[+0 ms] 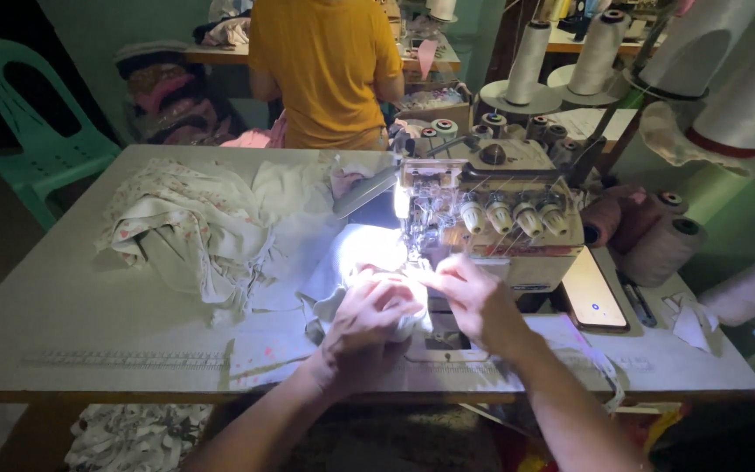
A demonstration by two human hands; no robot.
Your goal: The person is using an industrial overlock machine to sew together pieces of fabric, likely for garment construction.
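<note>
two hands work at the overlock sewing machine (495, 218), which stands toward the right of the surface (72, 306). the left hand (362, 328) lies just in front of the machine's lit needle area, its fingers curled down and gripping the white fabric (356, 253) bunched there. the right hand (474, 301) sits just beside it, directly before the machine's base, fingers pinched on the edge of the same fabric close to the needle. left of the machine lies a heap of pale floral cloth (185, 227). right of the machine a phone (593, 301) rests flat, with large thread cones (657, 245) lying beyond it. behind the machine a person in a yellow shirt (325, 70) stands facing away.
</note>
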